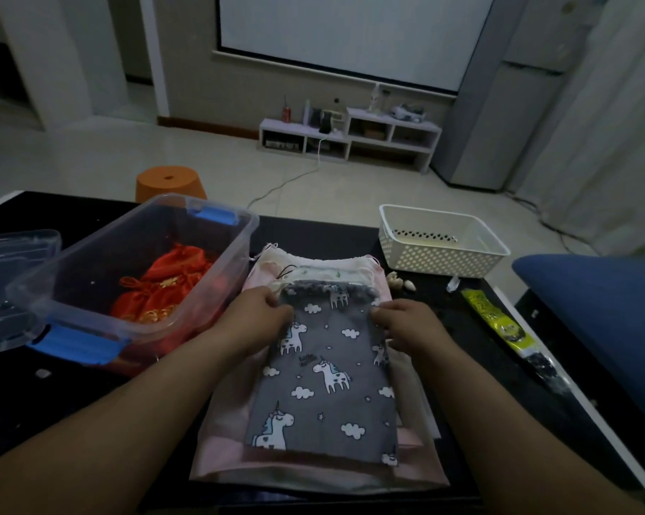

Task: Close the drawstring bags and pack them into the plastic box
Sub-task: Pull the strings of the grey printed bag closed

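Left of the left hand, the plastic box [76,291] stood open, with red bags [165,288] inside. The left hand [256,315] pinched one side of the grey unicorn bag's [324,373] neck and the right hand [406,321] pinched the other. The bag lay between them on stacked pink bags [224,440] on the counter [313,232]. An uneven pull might have bunched one side or dragged the stack. The fingers hid the cords, and dim light blurred the neck.

Matt cloth bag [321,373], glossy plastic box [135,262]
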A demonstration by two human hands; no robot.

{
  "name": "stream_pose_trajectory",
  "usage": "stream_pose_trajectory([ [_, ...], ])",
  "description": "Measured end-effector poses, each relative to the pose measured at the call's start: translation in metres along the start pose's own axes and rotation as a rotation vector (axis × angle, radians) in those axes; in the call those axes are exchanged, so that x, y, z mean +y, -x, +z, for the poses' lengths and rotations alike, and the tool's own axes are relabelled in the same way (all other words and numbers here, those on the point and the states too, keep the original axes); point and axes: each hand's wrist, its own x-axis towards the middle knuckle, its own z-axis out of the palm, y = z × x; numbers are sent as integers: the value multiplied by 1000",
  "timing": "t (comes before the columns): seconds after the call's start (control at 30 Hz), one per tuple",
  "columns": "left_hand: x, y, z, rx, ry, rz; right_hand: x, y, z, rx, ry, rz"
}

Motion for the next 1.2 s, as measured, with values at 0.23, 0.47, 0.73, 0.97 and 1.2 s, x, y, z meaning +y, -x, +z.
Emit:
stream_pose_trajectory([
  [0.23,4,-2,7,-14,395,-9,-4,-2,1,-80,-392,50],
  [0.47,12,1,6,-164,670,13,-13,2,4,-80,-821,62],
  [0.73,6,8,12,-82,650,24,-19,23,10,-48,-506,22],
  [0.97,14,3,14,-104,937,-24,-22,16,13,43,-458,-19],
  [1.2,7,-9,19,136,775,-9,-12,3,16,172,-308,-150],
])
